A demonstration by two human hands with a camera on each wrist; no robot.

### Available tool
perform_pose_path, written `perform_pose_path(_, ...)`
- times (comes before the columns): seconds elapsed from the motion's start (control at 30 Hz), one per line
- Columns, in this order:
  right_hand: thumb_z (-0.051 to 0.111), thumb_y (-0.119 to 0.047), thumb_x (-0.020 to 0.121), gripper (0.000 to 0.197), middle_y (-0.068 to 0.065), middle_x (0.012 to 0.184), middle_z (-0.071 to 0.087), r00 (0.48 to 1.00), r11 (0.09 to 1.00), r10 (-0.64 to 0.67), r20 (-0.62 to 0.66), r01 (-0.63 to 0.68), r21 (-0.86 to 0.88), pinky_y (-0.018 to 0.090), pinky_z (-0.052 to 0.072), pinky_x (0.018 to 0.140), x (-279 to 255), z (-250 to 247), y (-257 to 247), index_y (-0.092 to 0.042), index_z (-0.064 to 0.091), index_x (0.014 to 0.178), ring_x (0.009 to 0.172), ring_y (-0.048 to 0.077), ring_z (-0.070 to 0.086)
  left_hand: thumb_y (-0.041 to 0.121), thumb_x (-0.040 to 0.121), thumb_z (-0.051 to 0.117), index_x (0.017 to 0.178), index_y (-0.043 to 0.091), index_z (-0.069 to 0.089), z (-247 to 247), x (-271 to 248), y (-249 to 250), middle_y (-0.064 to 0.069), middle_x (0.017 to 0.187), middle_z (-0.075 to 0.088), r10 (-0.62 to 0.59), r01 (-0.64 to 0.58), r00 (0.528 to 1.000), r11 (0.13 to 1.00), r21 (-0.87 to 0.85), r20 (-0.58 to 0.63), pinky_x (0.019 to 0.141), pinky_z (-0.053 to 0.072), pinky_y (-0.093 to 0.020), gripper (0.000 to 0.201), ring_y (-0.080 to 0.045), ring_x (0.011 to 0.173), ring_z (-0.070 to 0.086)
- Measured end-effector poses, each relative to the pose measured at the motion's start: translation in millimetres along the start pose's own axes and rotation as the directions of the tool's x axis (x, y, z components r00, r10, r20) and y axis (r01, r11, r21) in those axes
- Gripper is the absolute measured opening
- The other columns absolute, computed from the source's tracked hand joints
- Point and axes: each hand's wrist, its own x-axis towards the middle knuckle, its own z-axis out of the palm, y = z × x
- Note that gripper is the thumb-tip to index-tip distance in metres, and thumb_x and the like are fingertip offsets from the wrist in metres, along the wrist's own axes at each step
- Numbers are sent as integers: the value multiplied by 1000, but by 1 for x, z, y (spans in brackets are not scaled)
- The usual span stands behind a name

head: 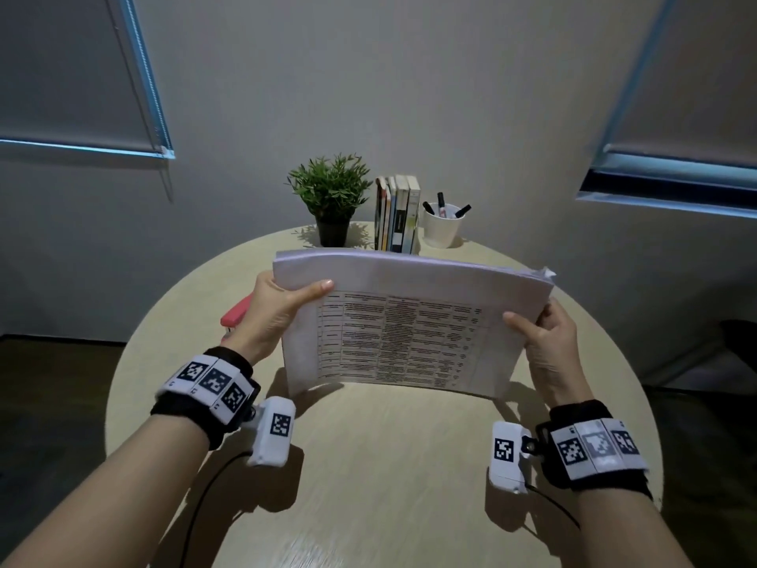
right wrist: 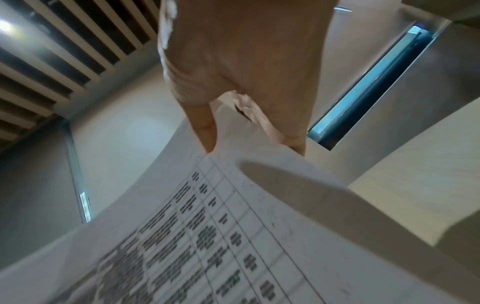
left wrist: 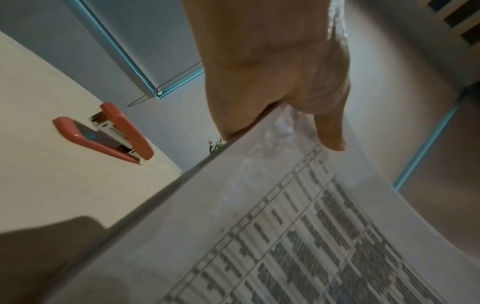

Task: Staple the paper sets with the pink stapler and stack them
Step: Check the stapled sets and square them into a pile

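You are holding a thick sheaf of white printed paper upright over the round pale wooden table, its bottom edge standing on or just above the tabletop; which, you cannot tell from these views. The front sheet carries a printed table of dark text and faces you, and the sheaf bows slightly between your hands.

Your left hand pinches the sheaf's upper left edge: the thumb lies flat across the front sheet and the other fingers are hidden behind the paper. Your right hand pinches the right edge lower down, thumb on the front and fingers curled round the back. Near the top right corner, some sheets are rumpled and stick out unevenly.

The pink stapler lies on the table to the left of the sheaf, partly hidden behind your left hand in the head view, untouched and apart from the paper.

At the table's far edge stand a small green potted plant, a row of upright books and a white cup of dark markers.
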Motion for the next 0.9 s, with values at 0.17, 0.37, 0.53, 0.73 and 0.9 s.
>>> perform_pose_path(0.17,66,-2,87,22,2,98,69,1000,1000,13,9,-13,-6,31,49,78,-3,4,2,-21,63,98,91,22,63,53,46,88,88,21,75,3,-3,-5,-6,92,75,-22,22,1000,1000,7,-9,69,58,-29,55,-20,85,72)
perform_pose_path(0.37,62,6,85,31,4,93,66,997,997,-72,-11,72,-8,18,48,70,4,-3,-10,-1,61,115,83,12,59,49,50,87,103,12,72,0,7,15,-6,94,75,60,-60,998,998,-17,5,66,57,-25,66,-17,81,70)
perform_pose_path(0.53,60,10,84,42,5,98,65,1000,1000,-16,-8,16,-19,24,46,73,1,-6,2,-2,58,124,88,15,58,50,76,71,94,14,75,12,10,23,-1,85,74,71,-68,992,997,36,-103,62,49,-17,40,-10,73,64)
perform_pose_path(0.73,61,8,84,41,5,99,64,1000,1000,-11,-8,11,-6,24,45,73,2,-4,0,-10,59,120,86,13,57,9,88,53,90,12,76,16,21,24,4,80,75,42,-2,973,984,176,-226,64,47,-20,23,-4,71,64)
perform_pose_path(0.9,63,7,83,35,3,95,66,1000,1000,0,-10,-1,-13,26,45,72,3,-5,2,-11,60,113,85,14,58,25,92,56,98,8,74,11,17,21,-2,86,73,36,-16,985,993,119,-168,66,44,-25,25,-12,75,60)
